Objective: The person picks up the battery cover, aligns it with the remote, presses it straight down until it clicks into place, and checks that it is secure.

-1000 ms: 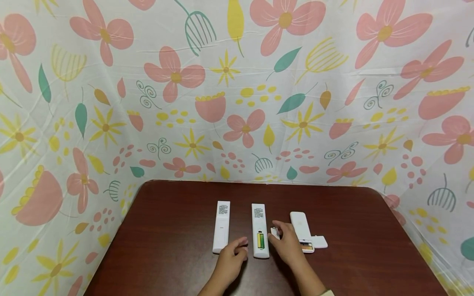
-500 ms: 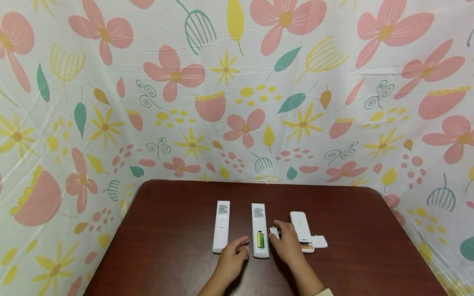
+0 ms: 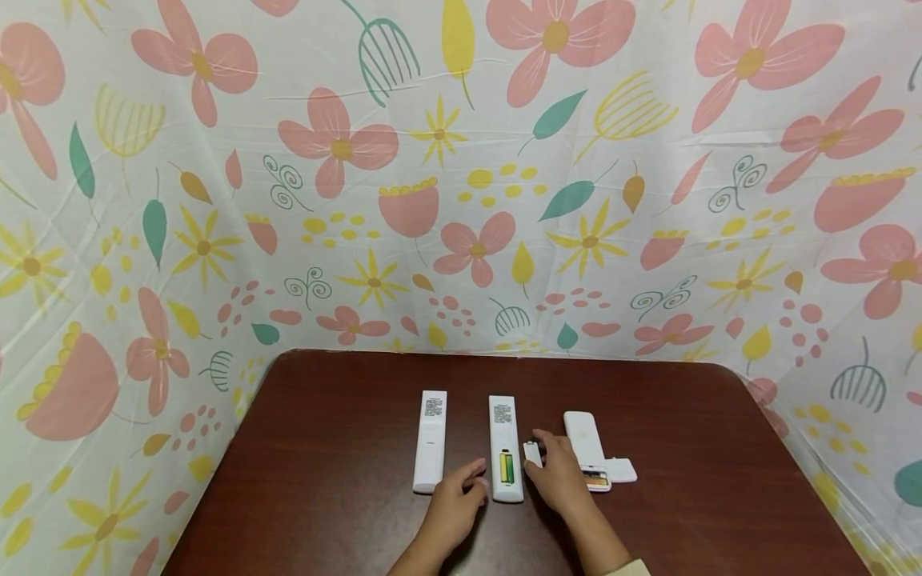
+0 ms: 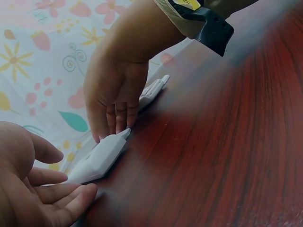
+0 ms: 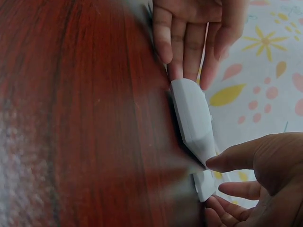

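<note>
- My left hand [image 3: 455,502] reaches up from the lower centre, fingers relaxed, just left of the middle remote [image 3: 506,438].
- My right hand [image 3: 558,474], lower right of centre, pinches the small white cover [image 3: 531,454] just right of that remote.
- Since a second ago, my left hand has edged slightly rightward.

The small white cover [image 3: 531,454] is just beside the open-backed remote [image 3: 506,436].

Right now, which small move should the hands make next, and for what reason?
Probably the right hand should bring the small white cover over the middle remote: the hand holds it just beside, and the batteries there lie uncovered.
</note>
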A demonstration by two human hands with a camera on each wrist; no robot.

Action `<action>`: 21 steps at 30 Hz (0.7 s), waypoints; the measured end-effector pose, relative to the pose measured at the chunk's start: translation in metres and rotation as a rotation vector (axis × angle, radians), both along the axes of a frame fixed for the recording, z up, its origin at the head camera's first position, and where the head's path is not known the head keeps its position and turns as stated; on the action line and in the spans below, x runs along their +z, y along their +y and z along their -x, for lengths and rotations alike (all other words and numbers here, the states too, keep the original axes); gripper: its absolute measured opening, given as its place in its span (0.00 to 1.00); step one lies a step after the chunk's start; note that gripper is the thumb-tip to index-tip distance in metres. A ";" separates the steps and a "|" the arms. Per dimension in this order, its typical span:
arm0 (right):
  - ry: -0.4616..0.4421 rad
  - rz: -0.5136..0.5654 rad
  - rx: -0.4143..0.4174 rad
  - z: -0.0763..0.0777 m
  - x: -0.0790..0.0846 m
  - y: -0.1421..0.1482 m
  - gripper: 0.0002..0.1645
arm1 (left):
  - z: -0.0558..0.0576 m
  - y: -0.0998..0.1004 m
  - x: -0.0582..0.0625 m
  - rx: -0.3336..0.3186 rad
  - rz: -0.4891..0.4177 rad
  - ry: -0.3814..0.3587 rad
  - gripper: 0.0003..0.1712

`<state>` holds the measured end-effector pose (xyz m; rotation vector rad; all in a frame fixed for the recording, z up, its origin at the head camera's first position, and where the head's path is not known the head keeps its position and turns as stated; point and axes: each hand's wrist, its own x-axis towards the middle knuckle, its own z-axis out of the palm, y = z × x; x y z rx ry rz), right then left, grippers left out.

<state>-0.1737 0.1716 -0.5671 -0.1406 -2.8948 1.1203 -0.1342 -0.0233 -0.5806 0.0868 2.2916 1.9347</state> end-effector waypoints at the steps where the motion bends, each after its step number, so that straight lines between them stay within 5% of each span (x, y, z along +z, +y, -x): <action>1: 0.000 -0.001 0.004 0.000 0.000 0.000 0.35 | 0.000 0.000 0.000 -0.001 0.002 -0.002 0.25; 21: 0.035 -0.054 0.017 0.000 -0.003 -0.001 0.34 | 0.001 0.010 -0.001 0.021 0.159 0.024 0.24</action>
